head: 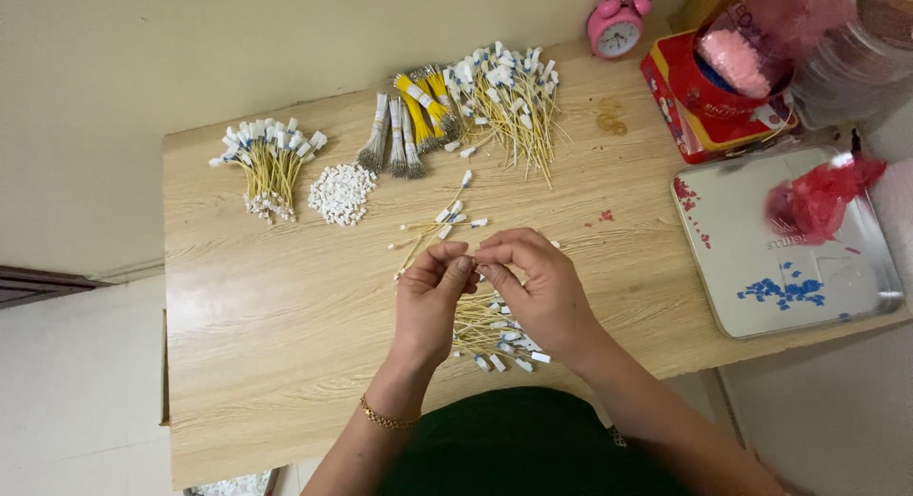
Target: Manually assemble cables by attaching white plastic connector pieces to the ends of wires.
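Far left on the table [238,296] lies a fanned bunch [266,163] of yellow wires with white tags, and just beside it a small heap of white connectors [341,193]. Next come grey wire bundles [392,139] and two yellow-banded ones [426,104], then a big loose spread of tagged wires [509,101] near the back edge

In the middle we hold our left hand [433,301], gold bracelet [385,418] at the wrist, with thumb and forefinger pressed together on something small; our right hand [542,287] meets it, fingertips pinching the same spot. What sits between them is too small to tell for sure, though it looks like the end of one thin wire [423,244] whose length trails up-left over a few loose tagged wires. Below our hands lies a pile of wires [490,334] near the front edge

We judge that we are fitting a piece onto a wire end. The next move calls for a steady pinch and a straight push, then laying the wire aside

To the right stand a pink clock [616,25], a red tin [709,106], and a metal tray [780,258] with blue bits [785,290] and a red bag [823,196]
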